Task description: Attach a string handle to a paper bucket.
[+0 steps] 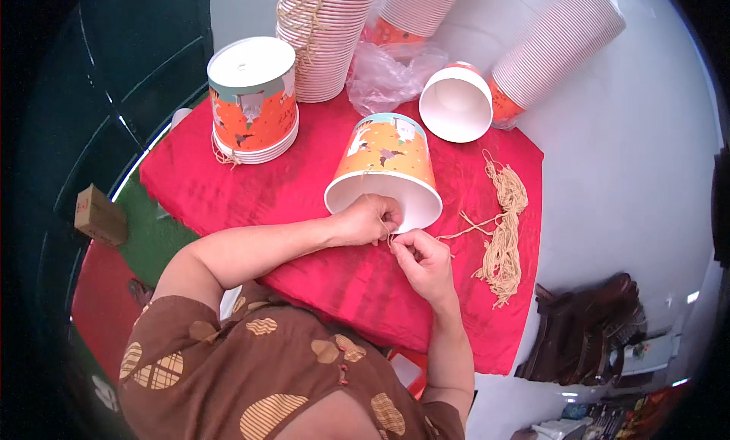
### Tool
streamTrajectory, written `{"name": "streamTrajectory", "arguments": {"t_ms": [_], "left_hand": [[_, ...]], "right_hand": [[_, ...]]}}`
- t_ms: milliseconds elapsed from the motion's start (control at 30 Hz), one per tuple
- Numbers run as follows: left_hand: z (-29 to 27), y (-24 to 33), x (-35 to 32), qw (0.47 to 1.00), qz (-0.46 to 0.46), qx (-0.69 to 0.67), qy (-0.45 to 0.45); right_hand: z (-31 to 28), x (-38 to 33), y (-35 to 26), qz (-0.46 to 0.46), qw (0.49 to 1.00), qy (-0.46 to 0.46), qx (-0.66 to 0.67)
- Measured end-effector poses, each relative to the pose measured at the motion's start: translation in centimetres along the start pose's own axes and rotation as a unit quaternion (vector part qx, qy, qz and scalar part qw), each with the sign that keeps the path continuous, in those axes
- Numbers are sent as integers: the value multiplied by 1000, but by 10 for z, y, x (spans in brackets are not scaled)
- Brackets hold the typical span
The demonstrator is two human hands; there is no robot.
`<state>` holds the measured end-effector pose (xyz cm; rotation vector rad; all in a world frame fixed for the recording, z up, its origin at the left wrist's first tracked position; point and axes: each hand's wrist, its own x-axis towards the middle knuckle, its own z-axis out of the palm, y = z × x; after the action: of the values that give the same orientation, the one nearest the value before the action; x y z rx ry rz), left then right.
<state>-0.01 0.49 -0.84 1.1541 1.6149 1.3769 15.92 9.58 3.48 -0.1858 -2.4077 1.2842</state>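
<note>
An orange paper bucket (388,155) with a pale blue-green base lies tilted on the red cloth, its white mouth facing me. Just at the near edge of that mouth, my left hand (369,219) is closed, pinching a thin tan string (391,237). The fingers of my right hand (422,261) pinch the same string right beside it, close to the bucket's rim. A bundle of tan strings (502,235), tied round its middle, lies to the right of my hands. What passes inside the bucket is partly hidden by my left hand.
Upside-down nested buckets (253,101) stand at the left of the red-covered table (304,288). Behind rise a tall stack (323,44) draped with string and a leaning stack (563,44). A clear plastic bag (388,75) and another bucket on its side (456,105) lie between.
</note>
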Motion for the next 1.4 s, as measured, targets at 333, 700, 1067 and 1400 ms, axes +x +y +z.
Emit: {"name": "streamTrajectory", "arguments": {"t_ms": [333, 700, 1067, 1400], "left_hand": [[0, 3, -3, 990, 84, 109, 8], [-1, 11, -8, 981, 122, 152, -9], [3, 2, -7, 976, 166, 143, -13], [0, 4, -8, 976, 165, 139, -33]], "right_hand": [[2, -2, 12, 49, 994, 43, 89], [4, -1, 4, 42, 968, 100, 227], [3, 0, -5, -151, 987, 47, 14], [11, 5, -21, -300, 939, 66, -153]]}}
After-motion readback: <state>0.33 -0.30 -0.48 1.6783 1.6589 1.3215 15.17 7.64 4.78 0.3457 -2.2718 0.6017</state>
